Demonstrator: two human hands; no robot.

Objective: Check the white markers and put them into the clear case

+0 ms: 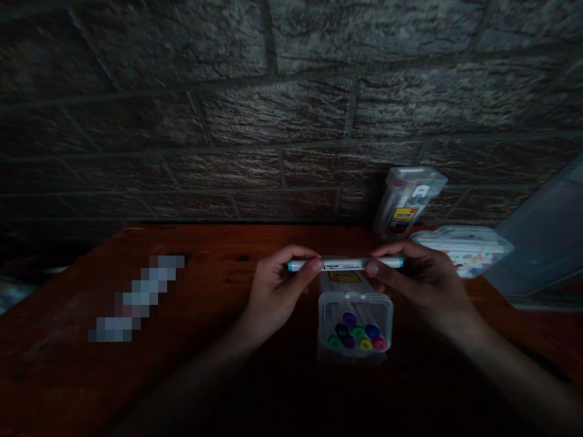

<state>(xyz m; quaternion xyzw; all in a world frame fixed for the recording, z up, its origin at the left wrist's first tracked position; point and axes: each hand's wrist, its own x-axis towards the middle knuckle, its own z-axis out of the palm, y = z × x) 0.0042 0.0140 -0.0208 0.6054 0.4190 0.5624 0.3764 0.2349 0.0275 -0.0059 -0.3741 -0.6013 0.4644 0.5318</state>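
A white marker (pixel 344 264) with light blue ends lies level between my two hands. My left hand (pixel 285 279) pinches it near its left end with thumb and fingers. The right half is gripped by my right hand (pixel 419 279), thumb in front. Just below and behind the marker, a clear plastic case (pixel 355 300) rests on its side on the table, its end towards me. Several markers (pixel 357 331) with purple, green, black, blue, yellow and pink ends show inside it. Small print on the held marker is too blurred to read.
The wooden table (pixel 218 243) meets a dark brick wall (pixel 228 121). An upright clear marker case (pixel 405 200) stands at the back right, beside a clear container (pixel 473 249) with a colourful pattern. A pixelated object (pixel 141 297) lies on the left.
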